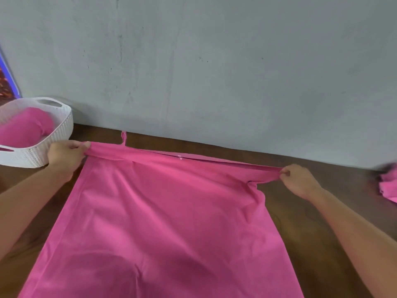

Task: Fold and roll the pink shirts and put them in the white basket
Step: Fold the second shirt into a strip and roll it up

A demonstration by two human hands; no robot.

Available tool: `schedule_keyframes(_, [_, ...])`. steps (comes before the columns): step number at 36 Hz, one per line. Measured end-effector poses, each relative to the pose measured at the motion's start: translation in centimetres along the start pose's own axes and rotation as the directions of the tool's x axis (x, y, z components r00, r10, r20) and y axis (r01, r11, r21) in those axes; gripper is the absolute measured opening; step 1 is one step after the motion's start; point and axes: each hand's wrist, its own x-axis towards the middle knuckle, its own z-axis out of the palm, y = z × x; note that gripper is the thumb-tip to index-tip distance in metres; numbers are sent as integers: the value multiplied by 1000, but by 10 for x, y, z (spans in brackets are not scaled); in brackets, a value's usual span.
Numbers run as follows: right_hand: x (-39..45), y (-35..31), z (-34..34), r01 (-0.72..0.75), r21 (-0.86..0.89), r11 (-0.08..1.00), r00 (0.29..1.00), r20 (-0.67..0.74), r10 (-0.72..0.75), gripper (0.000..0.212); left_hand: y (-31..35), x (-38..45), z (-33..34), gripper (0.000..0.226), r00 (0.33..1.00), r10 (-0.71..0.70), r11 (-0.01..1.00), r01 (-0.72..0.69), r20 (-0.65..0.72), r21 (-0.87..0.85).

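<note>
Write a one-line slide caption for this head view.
Both hands, left and right, pinch a folded edge of the pink shirt beside the white basket.

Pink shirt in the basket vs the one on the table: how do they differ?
The shirt in the white basket is a compact roll; the shirt on the table lies spread flat, only its far edge folded over. The roll is untouched; the flat shirt is pinched at both far corners by the left hand and right hand. The roll sits inside the basket; the flat one rests on the wooden table. Both are the same pink.

My left hand (65, 157) and right hand (299, 181) reach forward on outstretched arms, well apart, fingers curled, each pinching cloth.
</note>
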Motion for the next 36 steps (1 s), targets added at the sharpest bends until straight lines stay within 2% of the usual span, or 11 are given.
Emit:
schedule_keyframes(8, [-36, 11, 29, -55, 6, 998, 997, -62, 56, 31, -20, -15, -7, 9, 1000, -18, 1000, 18, 17, -8])
schedule_keyframes(12, [-60, 13, 56, -104, 52, 993, 992, -64, 107, 34, -29, -27, -16, 15, 999, -20, 999, 21, 48, -27])
schedule_keyframes(15, [-80, 12, 82, -102, 60, 993, 993, -49, 105, 38, -34, -48, -23, 9, 998, 39, 998, -42, 57, 38])
schedule_keyframes(18, [-96, 12, 105, -103, 74, 992, 993, -47, 107, 42, -36, -71, -30, 13, 987, 113, 985, -126, 113, 116])
schedule_keyframes(24, [-123, 10, 130, -100, 165, 981, 987, -106, 119, 36, -41, -117, -40, 11, 965, 205, 943, -240, 164, 230])
schedule_keyframes(36, [-201, 58, 143, 16, 234, 972, 968, -246, 43, 16, -66, -219, -60, 9, 970, 232, 922, -242, 68, 302])
